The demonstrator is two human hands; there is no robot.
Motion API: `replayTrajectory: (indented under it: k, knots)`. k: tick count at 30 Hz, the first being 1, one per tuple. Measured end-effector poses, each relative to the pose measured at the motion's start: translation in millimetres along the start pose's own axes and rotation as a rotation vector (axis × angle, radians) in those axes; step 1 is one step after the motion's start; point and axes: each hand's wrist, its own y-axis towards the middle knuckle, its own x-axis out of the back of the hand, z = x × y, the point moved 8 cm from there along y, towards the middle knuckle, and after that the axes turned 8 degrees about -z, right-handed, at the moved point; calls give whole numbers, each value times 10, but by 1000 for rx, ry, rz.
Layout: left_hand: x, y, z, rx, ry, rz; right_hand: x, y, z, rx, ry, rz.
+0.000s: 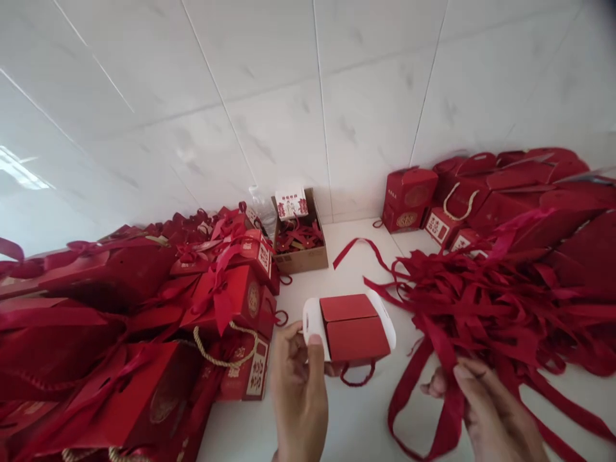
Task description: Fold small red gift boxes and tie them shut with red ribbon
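My left hand [302, 391] grips a small red gift box [359, 337] by its white left flap, thumb on top and fingers curled behind. The box's two red flaps are folded over its top, and the white flaps stick out at both sides. A dark red cord handle [357, 380] hangs from its near side. At the right, my right hand [486, 404] pinches a red ribbon [450, 417] between thumb and fingers. That ribbon loops down below the hand. Right behind it spreads a tangled pile of red ribbons [471, 301].
Finished red gift boxes [226, 295] with bows and rope handles crowd the left. By the tiled wall [289, 115] stands an open cardboard box [302, 262] holding red pieces and a printed card. More red boxes [510, 186] stack at the back right on the white table [250, 433].
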Motion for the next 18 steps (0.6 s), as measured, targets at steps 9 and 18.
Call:
replayTrajectory:
  k: [9, 18]
  knots:
    - [639, -595, 20, 48, 319, -145, 74, -119, 362, -27, -187, 259]
    - [184, -723, -427, -878, 883, 474, 27, -414, 755, 219, -342, 218]
